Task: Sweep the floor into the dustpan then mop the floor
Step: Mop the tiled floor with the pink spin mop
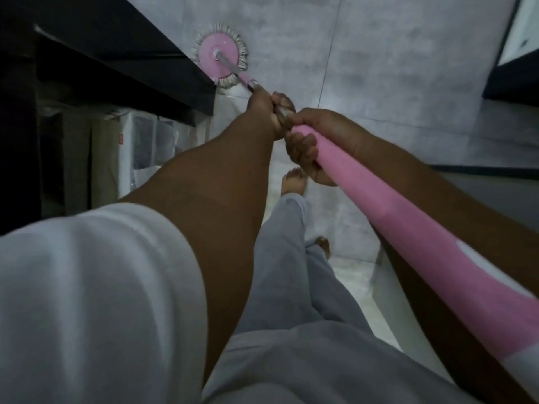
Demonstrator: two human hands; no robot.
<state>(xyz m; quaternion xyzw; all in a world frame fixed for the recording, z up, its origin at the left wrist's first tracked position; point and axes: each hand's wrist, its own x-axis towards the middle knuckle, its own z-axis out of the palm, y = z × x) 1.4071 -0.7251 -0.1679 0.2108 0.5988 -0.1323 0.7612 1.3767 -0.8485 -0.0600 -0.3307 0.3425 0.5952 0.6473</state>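
Observation:
A round pink mop head (219,56) with a pale fringe rests on the grey tiled floor (393,62), right against the edge of a dark piece of furniture (116,53). Its handle (408,225), metal near the head and pink toward me, runs diagonally to the lower right. My left hand (269,110) is closed around the metal part of the handle. Just behind it my right hand (315,144) grips the start of the pink section. No broom or dustpan is in view.
Pale bags or boxes (140,147) sit under the dark furniture on the left. Another dark cabinet edge (507,68) stands at the upper right. My bare feet (294,182) and grey trousers (291,287) are below the hands.

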